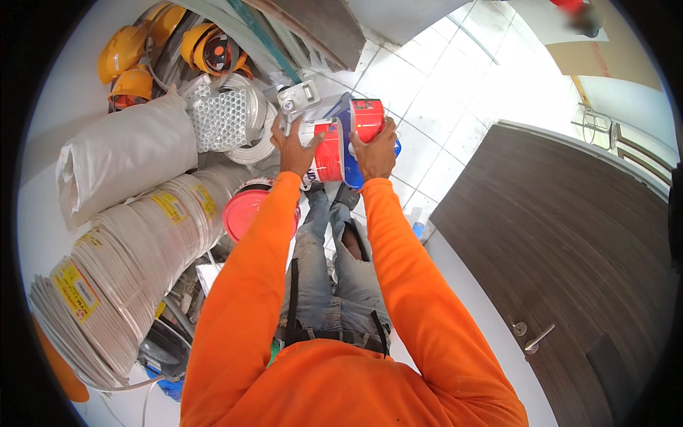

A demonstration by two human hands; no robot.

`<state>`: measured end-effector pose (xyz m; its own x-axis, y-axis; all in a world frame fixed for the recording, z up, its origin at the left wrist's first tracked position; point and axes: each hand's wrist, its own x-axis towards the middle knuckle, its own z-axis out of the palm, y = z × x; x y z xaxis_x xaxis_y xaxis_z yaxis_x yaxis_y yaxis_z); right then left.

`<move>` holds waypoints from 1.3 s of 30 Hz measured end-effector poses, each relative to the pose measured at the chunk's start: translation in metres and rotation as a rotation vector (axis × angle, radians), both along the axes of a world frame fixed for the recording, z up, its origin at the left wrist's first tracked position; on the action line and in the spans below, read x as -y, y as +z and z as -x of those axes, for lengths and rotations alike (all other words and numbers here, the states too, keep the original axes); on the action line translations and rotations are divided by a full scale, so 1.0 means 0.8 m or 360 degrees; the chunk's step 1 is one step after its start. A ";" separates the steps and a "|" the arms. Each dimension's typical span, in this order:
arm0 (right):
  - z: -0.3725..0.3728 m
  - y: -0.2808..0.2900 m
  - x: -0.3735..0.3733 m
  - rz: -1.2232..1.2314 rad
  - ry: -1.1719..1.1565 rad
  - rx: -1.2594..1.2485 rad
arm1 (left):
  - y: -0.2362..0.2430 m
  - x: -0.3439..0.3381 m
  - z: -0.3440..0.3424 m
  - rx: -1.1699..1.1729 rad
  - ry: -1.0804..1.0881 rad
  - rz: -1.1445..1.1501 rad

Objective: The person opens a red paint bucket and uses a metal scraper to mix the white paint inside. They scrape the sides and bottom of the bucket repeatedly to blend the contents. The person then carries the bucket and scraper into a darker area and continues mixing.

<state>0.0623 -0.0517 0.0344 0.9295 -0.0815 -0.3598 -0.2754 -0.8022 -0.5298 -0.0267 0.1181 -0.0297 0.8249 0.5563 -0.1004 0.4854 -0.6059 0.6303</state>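
My left hand [292, 151] grips a red-and-white can [327, 153] by its pale side, thumb against it. My right hand [377, 151] has its fingers wrapped around a smaller red can [367, 114] at its lower part, beside a blue plastic object [350, 172] behind both cans, which it also seems to touch; the shape of that object is partly hidden. A red lid [245, 213] on a bucket lies below left of my hands, and a small white container [302, 96] stands just beyond my left hand. My jeans-clad legs show underneath.
At left are yellow helmets [117, 57], a white sack [124, 160], bundled white tubes [217, 121] and wrapped cable coils [121, 256]. At right is a dark wooden door [562, 256] with a metal handle. A tiled floor [434, 92] extends ahead toward cardboard [583, 60].
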 end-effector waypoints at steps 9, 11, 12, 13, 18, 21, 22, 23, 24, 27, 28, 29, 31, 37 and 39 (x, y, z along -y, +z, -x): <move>0.041 0.011 0.103 -0.0962 -0.0840 -0.0198 | -0.008 -0.011 0.080 -0.0207 0.1132 0.1137; 0.075 -0.006 0.151 -0.1415 -0.1075 -0.0331 | -0.010 -0.028 0.090 -0.0119 0.1114 0.1292; 0.093 -0.003 0.169 -0.1601 -0.1191 -0.0417 | -0.024 -0.042 0.103 0.0082 0.1031 0.1422; 0.112 0.001 0.185 -0.1677 -0.1282 -0.0447 | -0.024 -0.056 0.111 0.0026 0.1021 0.1529; 0.234 0.029 0.261 -0.1713 -0.1706 -0.0375 | 0.005 -0.106 0.119 -0.0126 0.0796 0.1771; 0.330 0.036 0.320 -0.1457 -0.1899 -0.0363 | 0.042 -0.104 0.101 -0.0252 0.0883 0.1858; 0.358 0.039 0.332 -0.1499 -0.2006 -0.0309 | 0.050 -0.103 0.095 -0.0247 0.0827 0.1868; 0.381 0.052 0.341 -0.1432 -0.2096 -0.0285 | 0.057 -0.102 0.093 -0.0242 0.0774 0.1883; 0.409 0.069 0.352 -0.1356 -0.2182 -0.0278 | 0.063 -0.099 0.099 -0.0243 0.0736 0.1895; 0.493 0.071 0.394 -0.1218 -0.2501 -0.0273 | 0.077 -0.087 0.100 -0.0361 0.0837 0.1868; 0.514 0.073 0.405 -0.1205 -0.2538 -0.0287 | 0.089 -0.079 0.100 -0.0385 0.0869 0.1854; 0.533 0.073 0.419 -0.1194 -0.2573 -0.0302 | 0.090 -0.075 0.105 -0.0397 0.0869 0.1797; 0.556 0.075 0.436 -0.1200 -0.2606 -0.0336 | 0.096 -0.066 0.130 -0.0347 0.0727 0.1847; 0.517 0.116 0.466 -0.1495 -0.2296 -0.0358 | 0.100 -0.046 0.178 -0.0690 0.0040 0.1303; 0.496 0.138 0.471 -0.1662 -0.2093 -0.0303 | 0.127 0.003 0.172 -0.0512 -0.0085 0.0455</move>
<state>-0.3343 -0.4285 0.1445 0.3709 -0.3813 -0.8468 -0.5413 0.6522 -0.5307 -0.1647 0.1159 0.0722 0.7534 0.4261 -0.5008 0.6571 -0.4587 0.5982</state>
